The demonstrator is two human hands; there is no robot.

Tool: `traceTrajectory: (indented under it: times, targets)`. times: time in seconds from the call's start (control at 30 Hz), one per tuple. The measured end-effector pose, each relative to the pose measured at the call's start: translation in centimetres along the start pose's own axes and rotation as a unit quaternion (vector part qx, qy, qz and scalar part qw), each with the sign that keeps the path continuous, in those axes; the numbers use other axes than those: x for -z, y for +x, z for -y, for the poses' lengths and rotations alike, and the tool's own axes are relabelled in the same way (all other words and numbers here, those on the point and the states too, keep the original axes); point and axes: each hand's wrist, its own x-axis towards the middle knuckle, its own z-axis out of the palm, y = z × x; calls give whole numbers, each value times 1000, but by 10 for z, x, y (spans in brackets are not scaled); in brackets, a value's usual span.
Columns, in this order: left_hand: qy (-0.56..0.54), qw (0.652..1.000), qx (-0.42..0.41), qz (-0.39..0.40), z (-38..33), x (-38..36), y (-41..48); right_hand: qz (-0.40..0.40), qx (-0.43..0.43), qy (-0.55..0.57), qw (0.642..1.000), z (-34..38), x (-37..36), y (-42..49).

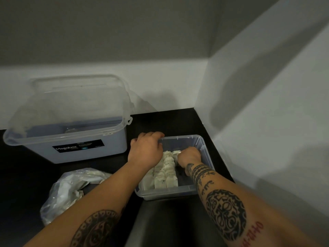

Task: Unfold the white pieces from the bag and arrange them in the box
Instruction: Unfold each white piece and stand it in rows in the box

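Centrally, the left hand (145, 150) lies at the far left corner of the box (204, 150), a shallow clear plastic container. Its fingers are curled over the rim and grip it. The right hand (189, 156) reaches down inside the box, knuckles uppermost, with its fingers bent together and closed on the farthest of the white pieces (166, 173). The fingertips themselves are hidden behind the knuckles. The white pieces stand in close overlapping rows along the left half of the box floor, running from the near wall up to the right hand. The left wrist partly hides them. The right half of the box floor shows dark through the plastic.

The box sits towards the far right corner of the black worktop (23, 175), its right wall near the right edge, where a white wall rises. The bag (69, 189), crumpled clear plastic with pale contents showing through, lies on the worktop to the left of the box. It is apart from both hands, and the left forearm crosses its right end in this view. At the far edge, left of the box and just beside the left hand, stands a large grey-blue tub (99, 148) bearing a black label. A clear lid (71, 97) rests tilted on top of the tub. Both forearms are bare and tattooed.
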Motion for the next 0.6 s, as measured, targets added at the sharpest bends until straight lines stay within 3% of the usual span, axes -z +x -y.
traceTrajectory:
  times: [0.17, 0.33, 0.47, 0.53, 0.6]
  targets:
    - [1, 1000, 4, -1, -2, 0, 0, -15, -53, 141, 988, 1, -1, -6]
    - [-35, 999, 13, -6, -3, 3, 1, -4, -60, 154, 986, 6, 6, -17]
    - [-73, 997, -8, -37, -1, 7, -2, -21, -13, 60, 998, 3, 13, -22]
    - [-92, 994, -24, -52, 1, 11, -6, -11, 2, 83, 996, 7, 21, -33]
    - [-111, 992, -36, -58, 5, 17, -10, -7, 15, 36, 999, 19, 34, -55]
